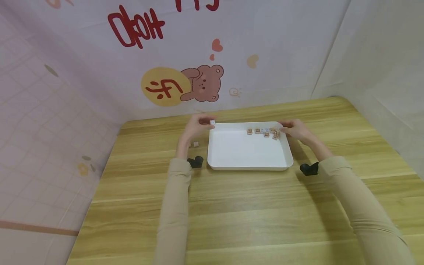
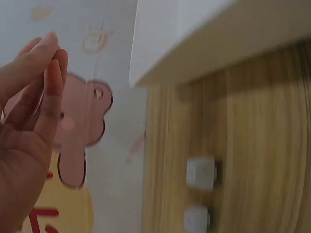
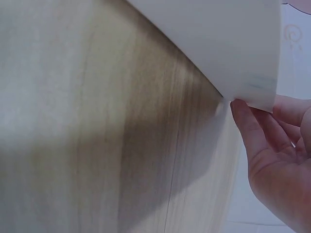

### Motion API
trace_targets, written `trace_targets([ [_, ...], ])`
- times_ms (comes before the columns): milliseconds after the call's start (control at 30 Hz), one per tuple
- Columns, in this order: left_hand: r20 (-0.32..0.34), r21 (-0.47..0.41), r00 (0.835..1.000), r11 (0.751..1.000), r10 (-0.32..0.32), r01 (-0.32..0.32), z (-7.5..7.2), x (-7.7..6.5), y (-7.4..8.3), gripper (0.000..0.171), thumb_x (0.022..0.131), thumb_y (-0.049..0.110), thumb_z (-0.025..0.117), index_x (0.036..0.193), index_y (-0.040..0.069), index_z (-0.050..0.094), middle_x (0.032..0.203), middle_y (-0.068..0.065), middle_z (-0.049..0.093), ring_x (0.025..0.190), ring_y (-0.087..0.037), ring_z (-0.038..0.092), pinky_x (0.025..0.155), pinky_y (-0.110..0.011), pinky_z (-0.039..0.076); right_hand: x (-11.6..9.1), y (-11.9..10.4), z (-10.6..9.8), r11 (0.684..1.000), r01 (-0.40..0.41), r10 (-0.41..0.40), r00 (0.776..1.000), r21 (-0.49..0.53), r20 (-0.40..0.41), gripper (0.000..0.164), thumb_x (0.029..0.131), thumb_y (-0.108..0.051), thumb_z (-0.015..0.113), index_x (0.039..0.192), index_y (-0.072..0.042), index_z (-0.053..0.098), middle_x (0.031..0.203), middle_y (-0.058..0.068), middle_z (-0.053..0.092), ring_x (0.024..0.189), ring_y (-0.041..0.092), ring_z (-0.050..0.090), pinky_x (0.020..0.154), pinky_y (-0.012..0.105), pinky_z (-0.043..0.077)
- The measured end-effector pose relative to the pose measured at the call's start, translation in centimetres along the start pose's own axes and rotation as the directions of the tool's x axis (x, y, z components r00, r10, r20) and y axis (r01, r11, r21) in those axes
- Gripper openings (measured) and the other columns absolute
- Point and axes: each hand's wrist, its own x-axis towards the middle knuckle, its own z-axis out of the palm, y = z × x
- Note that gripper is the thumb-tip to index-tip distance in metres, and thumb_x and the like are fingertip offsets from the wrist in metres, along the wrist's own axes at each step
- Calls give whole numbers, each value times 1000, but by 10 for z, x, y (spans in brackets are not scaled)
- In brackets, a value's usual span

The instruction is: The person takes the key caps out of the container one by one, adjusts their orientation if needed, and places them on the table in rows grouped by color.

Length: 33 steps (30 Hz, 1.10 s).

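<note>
Near the back left corner of a white rectangular tray (image 1: 245, 152), my left hand (image 1: 196, 127) pinches a small white block (image 1: 212, 122) between thumb and fingers. That block cannot be made out in the left wrist view, where the fingertips (image 2: 52, 68) meet. My right hand (image 1: 296, 130) grips the tray's back right corner; in the right wrist view its fingers (image 3: 250, 124) lie against the underside, thumb toward the rim. Inside the tray, several small tan square pieces (image 1: 257, 131) and a couple of white ones (image 1: 265, 130) gather along the back right.
On the wooden table (image 1: 139, 206), two small white blocks (image 2: 200, 173) sit left of the tray, partly behind the left wrist in the head view. Black wrist mounts (image 1: 308, 169) show at both wrists. A printed cloth backdrop (image 1: 281, 81) hangs behind the table.
</note>
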Motion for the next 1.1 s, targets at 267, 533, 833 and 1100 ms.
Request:
trace_targets([
  [267, -150, -97, 987, 994, -59, 45, -34, -22, -27, 33, 80, 1, 73, 110, -9, 63, 108, -27, 64, 84, -12, 64, 70, -14, 50, 2, 1, -1, 1000, -9, 9, 1000, -3, 4, 51, 100, -12, 43, 146, 5, 28, 147, 31, 33, 131, 45, 40, 104, 50, 43],
  [533, -237, -18, 966, 995, -100, 99, -60, -45, -61, 34, 80, 8, 75, 109, -6, 66, 109, -21, 67, 79, -2, 59, 71, -15, 50, 1, -1, -1, 1000, -10, 10, 1000, 2, 9, 52, 101, -14, 43, 146, 4, 27, 147, 31, 32, 132, 46, 39, 102, 46, 44],
  [833, -287, 42, 937, 975, -197, 218, -77, -64, -82, 34, 80, 4, 74, 112, -2, 67, 115, -24, 66, 83, -8, 63, 75, -16, 49, 1, -3, -1, 1000, -20, 20, 1000, -3, 15, 52, 101, -13, 44, 146, 5, 27, 147, 32, 32, 132, 45, 40, 102, 46, 45],
  [1100, -197, 109, 939, 945, -282, 307, -80, -71, -91, 30, 81, -1, 71, 109, -6, 65, 114, -27, 64, 105, -36, 62, 96, -42, 50, 2, -5, -1, 1000, -25, 25, 1000, -5, 17, 52, 101, -12, 43, 147, 5, 26, 148, 32, 31, 132, 45, 39, 104, 50, 42],
])
